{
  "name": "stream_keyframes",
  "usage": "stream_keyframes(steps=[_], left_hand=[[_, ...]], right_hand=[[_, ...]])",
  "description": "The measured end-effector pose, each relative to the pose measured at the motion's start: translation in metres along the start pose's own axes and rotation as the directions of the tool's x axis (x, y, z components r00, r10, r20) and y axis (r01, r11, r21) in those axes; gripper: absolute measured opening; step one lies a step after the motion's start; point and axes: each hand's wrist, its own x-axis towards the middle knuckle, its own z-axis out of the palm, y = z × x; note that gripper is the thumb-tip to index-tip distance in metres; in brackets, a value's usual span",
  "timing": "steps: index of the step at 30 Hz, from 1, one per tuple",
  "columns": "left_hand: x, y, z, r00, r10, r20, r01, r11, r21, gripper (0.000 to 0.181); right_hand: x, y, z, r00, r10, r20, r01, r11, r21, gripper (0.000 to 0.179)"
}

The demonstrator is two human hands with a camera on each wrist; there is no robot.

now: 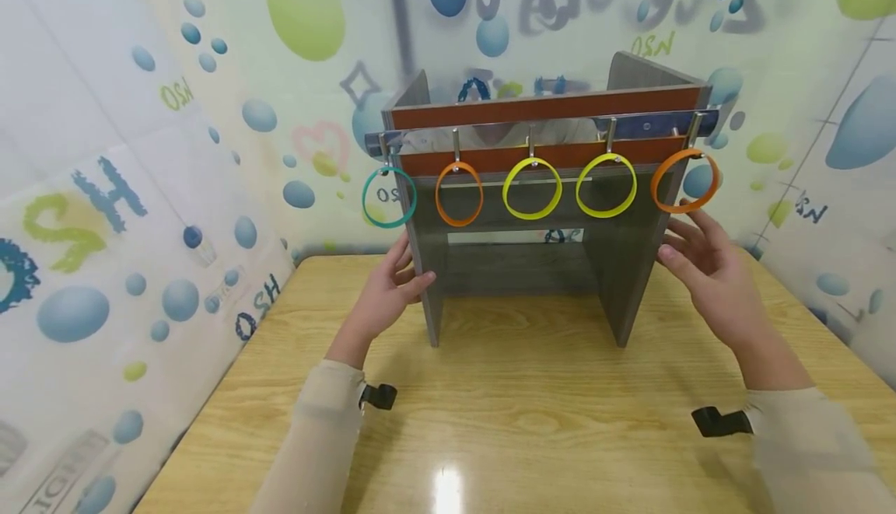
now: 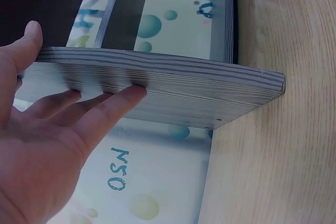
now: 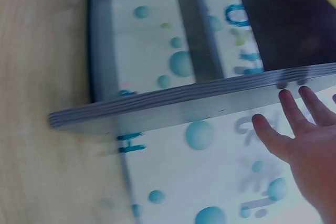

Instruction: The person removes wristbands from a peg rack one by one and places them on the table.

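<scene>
A grey wooden shelf unit (image 1: 633, 253) with red-brown crossbars (image 1: 546, 110) stands upright on the table. Along its front runs a shiny metal rail (image 1: 483, 137) with several hooks, from which hang rings: a teal ring (image 1: 365, 207), an orange ring (image 1: 439, 201), two yellow ones and another orange one. My left hand (image 1: 385, 292) holds the left side panel (image 2: 173, 80), fingers on its outer face and thumb over the front edge. Beside the right side panel (image 3: 210, 98) is my right hand (image 1: 721, 288), fingers spread; whether the fingertips touch the panel I cannot tell.
The unit stands towards the back of a light wood-grain table (image 1: 518, 421). White sheeting (image 1: 210, 110) with blue and green spots and lettering surrounds the table at the back and sides. A black strap mount (image 1: 381, 396) sits on each wrist.
</scene>
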Motion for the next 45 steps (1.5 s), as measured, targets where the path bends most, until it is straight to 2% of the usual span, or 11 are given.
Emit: stream_keyframes(steps=[5,9,14,18,21,28,31,36,40,45], left_hand=[[0.001,0.0,0.0,1.0,0.007,0.002,-0.007,1.0,-0.007,0.084],[0.002,0.0,0.0,1.0,0.001,0.0,-0.001,1.0,-0.008,0.082],[0.002,0.0,0.0,1.0,-0.001,-0.003,0.001,1.0,-0.005,0.082],[0.002,0.001,-0.001,1.0,-0.002,-0.008,0.002,1.0,-0.007,0.082],[0.001,0.001,-0.002,1.0,-0.015,-0.02,0.015,1.0,-0.003,0.082],[0.001,-0.001,-0.001,1.0,-0.018,-0.02,0.018,1.0,-0.013,0.082],[0.001,0.0,0.001,1.0,-0.013,-0.023,0.012,1.0,-0.017,0.082],[0.001,0.001,0.003,1.0,0.011,-0.021,-0.012,0.999,-0.036,0.081],[0.0,0.0,0.004,1.0,0.004,-0.026,-0.005,0.999,-0.048,0.081],[0.0,0.001,0.002,1.0,-0.004,-0.03,0.003,0.999,-0.046,0.082]], right_hand=[[-0.001,-0.017,-0.001,0.996,-0.053,-0.069,0.06,0.994,0.094,0.068],[-0.001,-0.023,-0.001,0.99,-0.057,-0.126,0.08,0.979,0.187,0.062],[0.0,-0.032,0.0,0.972,-0.059,-0.227,0.134,0.935,0.329,0.05],[0.004,-0.038,0.002,0.963,-0.077,-0.257,0.172,0.913,0.37,0.04],[0.008,-0.041,0.003,0.961,-0.067,-0.269,0.169,0.911,0.377,0.033],[0.012,-0.047,0.005,0.959,-0.016,-0.284,0.158,0.86,0.484,0.023],[0.014,-0.051,0.006,0.955,-0.021,-0.295,0.176,0.843,0.508,0.023],[0.02,-0.058,0.007,0.939,-0.031,-0.344,0.226,0.806,0.547,0.023],[0.024,-0.063,0.009,0.92,-0.05,-0.388,0.277,0.783,0.557,0.024],[0.027,-0.069,0.013,0.905,-0.088,-0.417,0.325,0.775,0.542,0.026]])
